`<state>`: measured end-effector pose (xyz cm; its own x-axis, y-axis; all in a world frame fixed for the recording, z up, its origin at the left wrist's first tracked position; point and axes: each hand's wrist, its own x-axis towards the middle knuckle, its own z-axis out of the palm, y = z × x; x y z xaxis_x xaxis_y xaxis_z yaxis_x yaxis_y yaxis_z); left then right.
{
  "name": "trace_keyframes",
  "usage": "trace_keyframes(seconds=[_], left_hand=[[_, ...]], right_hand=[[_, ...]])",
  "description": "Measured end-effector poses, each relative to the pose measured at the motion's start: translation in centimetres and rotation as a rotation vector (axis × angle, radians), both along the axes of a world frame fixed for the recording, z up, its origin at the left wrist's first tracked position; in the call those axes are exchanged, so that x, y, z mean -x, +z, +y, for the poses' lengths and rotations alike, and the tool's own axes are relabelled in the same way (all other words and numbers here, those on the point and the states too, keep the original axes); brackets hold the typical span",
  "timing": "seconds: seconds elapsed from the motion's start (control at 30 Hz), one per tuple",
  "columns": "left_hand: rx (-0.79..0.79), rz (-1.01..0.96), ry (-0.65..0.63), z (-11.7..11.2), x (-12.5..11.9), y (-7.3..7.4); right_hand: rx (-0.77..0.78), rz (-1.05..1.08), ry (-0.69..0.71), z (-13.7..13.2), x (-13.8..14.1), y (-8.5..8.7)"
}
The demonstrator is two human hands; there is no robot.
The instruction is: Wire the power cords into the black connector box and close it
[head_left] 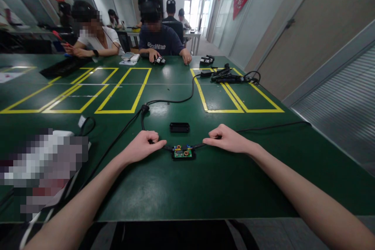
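Note:
A small opened power adapter (183,152) lies on the green table (181,191), its green circuit board with copper coils showing. Black cables run out of it on both sides. My left hand (143,146) is closed in a pinch on the cable just left of the adapter. My right hand (227,139) is closed on the cable (272,127) just right of it. The adapter's black lid (179,127) lies flat a little farther back, between my hands.
Yellow tape rectangles (123,90) mark the tabletop. A pile of black adapters and cables (231,77) sits at the back right. Two people sit at the far side, one holding a small device (159,60). A blurred-out object (43,164) lies at my left.

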<state>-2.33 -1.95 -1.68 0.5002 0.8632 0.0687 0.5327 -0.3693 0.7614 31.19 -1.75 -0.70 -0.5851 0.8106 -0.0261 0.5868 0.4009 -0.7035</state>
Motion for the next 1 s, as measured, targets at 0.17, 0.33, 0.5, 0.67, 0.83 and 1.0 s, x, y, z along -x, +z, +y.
trace_keyframes(seconds=[0.17,0.33,0.5,0.67,0.83,1.0], left_hand=[[-0.001,0.008,-0.025,0.04,0.0,0.05],[-0.007,0.033,-0.084,-0.14,-0.13,0.28],[-0.043,0.052,-0.067,-0.21,-0.35,0.04],[-0.111,0.081,0.013,0.01,-0.23,-0.26],[-0.17,0.141,0.122,0.18,0.03,-0.11],[-0.157,0.156,0.117,0.32,0.31,-0.33]], right_hand=[[0.019,-0.01,0.013,-0.04,-0.04,-0.06],[0.017,-0.028,0.03,-0.06,-0.04,0.05],[-0.043,-0.065,0.031,-0.07,-0.01,0.04],[-0.171,-0.093,-0.052,0.14,0.14,-0.44],[-0.216,-0.12,-0.134,0.28,0.5,-0.82],[-0.178,-0.15,-0.149,0.31,0.6,-0.68]])
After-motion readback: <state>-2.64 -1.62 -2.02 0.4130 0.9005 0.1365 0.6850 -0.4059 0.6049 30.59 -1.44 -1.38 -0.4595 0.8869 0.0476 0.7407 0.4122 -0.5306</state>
